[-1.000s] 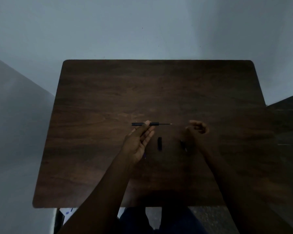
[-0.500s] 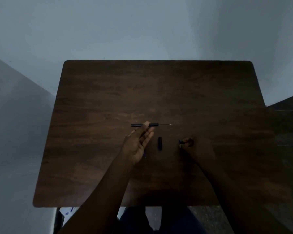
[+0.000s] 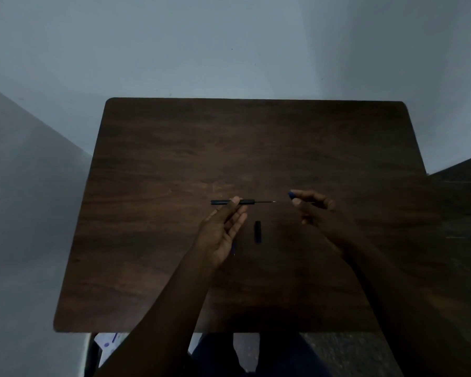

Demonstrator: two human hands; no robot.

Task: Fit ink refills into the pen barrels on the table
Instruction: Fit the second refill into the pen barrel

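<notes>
The left hand (image 3: 223,232) is raised over the middle of the table (image 3: 174,148), palm turned up and fingers (image 3: 235,201) loosely stretched, pinching a black pen barrel (image 3: 220,202) near its middle. The barrel lies level, parallel to the far edge, and a thin refill (image 3: 265,201) pokes out of its right end toward the other hand.

The right hand (image 3: 318,213) hovers just to the right, fingers curled in — a small blue piece (image 3: 291,194) shows at its fingertips, gripped between thumb and forefinger. What that piece is, the dim light does not let me tell. The refill's tip and the blue piece are near each other but apart.

Between the two hands, a little closer to the near edge, a short black cap (image 3: 257,231) lies flat on the wood, pointing away from the person.

Both forearms reach in from the near edge.
</notes>
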